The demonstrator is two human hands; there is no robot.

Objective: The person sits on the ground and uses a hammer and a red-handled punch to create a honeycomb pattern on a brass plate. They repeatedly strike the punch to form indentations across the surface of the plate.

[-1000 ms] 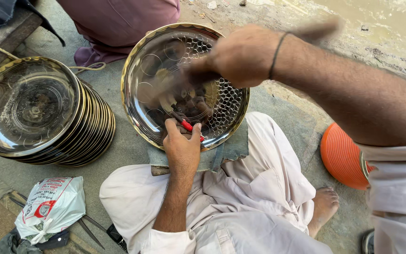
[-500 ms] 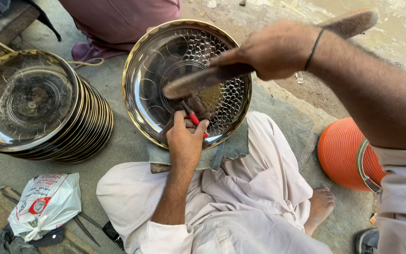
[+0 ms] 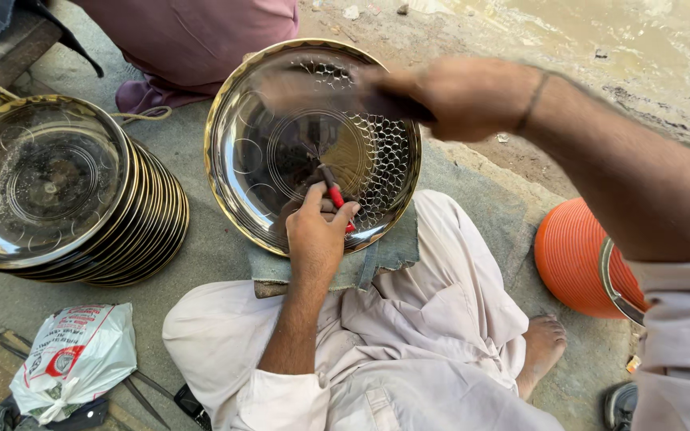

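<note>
Head view looks down on a grey concrete floor [image 3: 201, 255], sandy dirt at the far right, where the person sits cross-legged in pale clothes. A stack of shiny metal plates [image 3: 65, 195] stands at the left, a white plastic bag [image 3: 73, 359] near it, an orange ribbed container [image 3: 576, 259] at the right. The round metal tray [image 3: 281, 160] lies in the middle on a grey cloth pad [image 3: 385, 251], mirror-bright, gold-rimmed, engraved with rings and a scale pattern on its right side. The left hand [image 3: 317, 227] rests on the tray's near edge, fingers pinched together around a red-handled punch [image 3: 333, 195] touching the tray. The right hand [image 3: 461, 96], blurred, is fisted around a dark hammer [image 3: 337, 92] above the tray.
</note>
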